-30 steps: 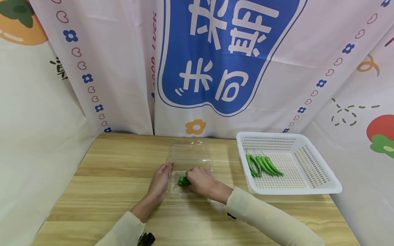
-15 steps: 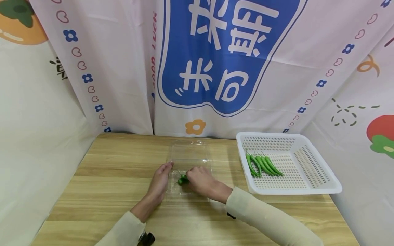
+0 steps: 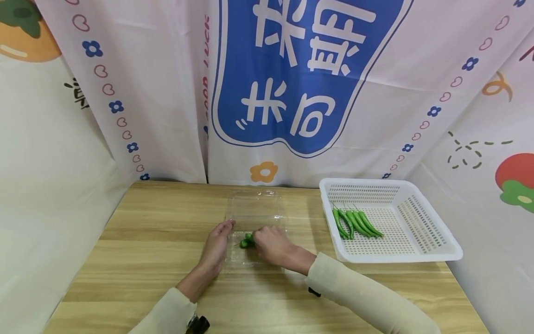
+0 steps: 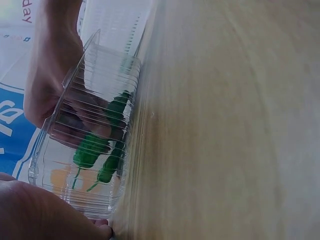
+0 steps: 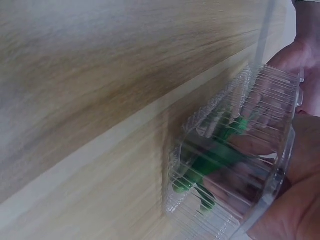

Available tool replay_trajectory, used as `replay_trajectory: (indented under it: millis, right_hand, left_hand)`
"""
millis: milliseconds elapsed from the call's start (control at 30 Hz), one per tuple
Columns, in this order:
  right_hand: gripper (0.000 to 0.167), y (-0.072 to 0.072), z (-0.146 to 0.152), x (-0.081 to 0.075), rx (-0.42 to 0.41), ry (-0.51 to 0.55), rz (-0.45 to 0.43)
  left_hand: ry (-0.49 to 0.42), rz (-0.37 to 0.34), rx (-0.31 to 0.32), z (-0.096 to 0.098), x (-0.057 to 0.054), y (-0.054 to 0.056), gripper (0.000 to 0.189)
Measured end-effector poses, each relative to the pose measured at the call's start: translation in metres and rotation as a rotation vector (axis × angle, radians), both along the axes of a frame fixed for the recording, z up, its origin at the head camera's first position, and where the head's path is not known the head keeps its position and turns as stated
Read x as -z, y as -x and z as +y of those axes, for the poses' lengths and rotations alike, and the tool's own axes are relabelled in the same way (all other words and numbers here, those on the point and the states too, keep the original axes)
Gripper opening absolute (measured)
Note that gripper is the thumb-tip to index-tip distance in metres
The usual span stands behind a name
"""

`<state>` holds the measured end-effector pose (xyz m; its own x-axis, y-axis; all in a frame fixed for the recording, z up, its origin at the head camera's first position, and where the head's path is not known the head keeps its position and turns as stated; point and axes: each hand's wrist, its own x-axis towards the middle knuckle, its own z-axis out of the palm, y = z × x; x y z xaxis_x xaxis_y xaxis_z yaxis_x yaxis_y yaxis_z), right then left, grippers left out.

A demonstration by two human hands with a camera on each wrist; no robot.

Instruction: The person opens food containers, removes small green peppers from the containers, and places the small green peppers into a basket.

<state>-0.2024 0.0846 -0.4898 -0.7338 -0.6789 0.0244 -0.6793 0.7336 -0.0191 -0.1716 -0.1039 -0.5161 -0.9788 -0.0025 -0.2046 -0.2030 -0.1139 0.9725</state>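
Note:
A clear plastic clamshell container [image 3: 257,204] lies with its lid laid back on the wooden table. My left hand [image 3: 214,248] holds its left side, the thumb up at the rim near the hinge. Inside the base, my right hand [image 3: 273,246] grips green chili peppers [image 3: 247,241], their stem ends pointing left. Through the ribbed wall in the left wrist view, two stem ends of the peppers [image 4: 90,151] show low in the box, with the right hand's fingers bent over them. The right wrist view shows the peppers [image 5: 215,160] close to the container's bottom.
To the right stands a white perforated basket [image 3: 452,253] with several more green chili peppers [image 3: 360,224] along its left side. A printed cloth [image 3: 175,116] hangs behind the table's back edge. Bare wood [image 3: 154,232] lies left of the container.
The peppers under my right hand have shifted slightly toward the back of the container. Both hands have stayed almost where they were.

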Motion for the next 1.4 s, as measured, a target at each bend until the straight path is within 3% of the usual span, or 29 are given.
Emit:
replay_trajectory:
  millis: [400,767,1133,1400]
  right_hand:
    - [0.012,-0.001,0.004,-0.013,-0.01,0.062,-0.05]
    - [0.019,-0.002,0.007,-0.038,-0.022,0.131,0.003]
    - [0.014,-0.003,0.018,-0.062,0.018,0.24,-0.047]
    - [0.012,-0.001,0.026,-0.081,0.032,0.274,-0.013]
  left_hand:
    - [0.0,-0.016,0.012,0.0,0.0,0.002,0.051]
    - [-0.006,-0.009,0.019,-0.001,-0.001,0.0,0.052]
    - [0.004,-0.017,0.006,0.0,-0.001,0.0,0.051]
    - [0.009,-0.018,0.004,-0.001,0.0,-0.001,0.05]
